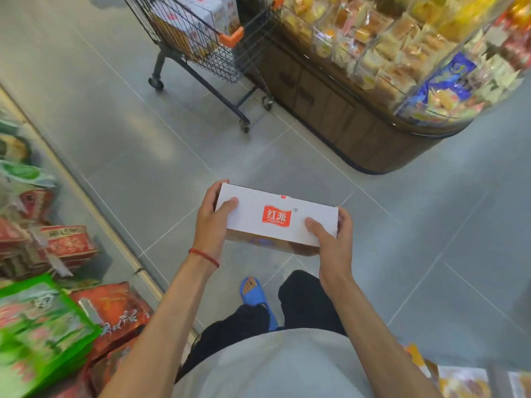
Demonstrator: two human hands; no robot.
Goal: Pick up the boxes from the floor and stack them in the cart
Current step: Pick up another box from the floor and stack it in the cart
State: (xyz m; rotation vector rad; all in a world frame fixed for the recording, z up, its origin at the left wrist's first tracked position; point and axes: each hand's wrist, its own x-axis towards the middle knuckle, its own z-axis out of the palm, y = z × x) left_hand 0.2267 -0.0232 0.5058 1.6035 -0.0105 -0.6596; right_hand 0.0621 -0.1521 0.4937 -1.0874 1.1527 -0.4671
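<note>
White box (pixel 276 215) held at both ends (logo up), cart (pixel 222 57) beyond

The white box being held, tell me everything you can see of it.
The white box is a long, flat, closed carton, seemingly cardboard, with a red logo on top and a brown printed side facing the person. It is held about level in the air. The left hand grips its left end, the right hand its right end, thumbs on top.
</note>
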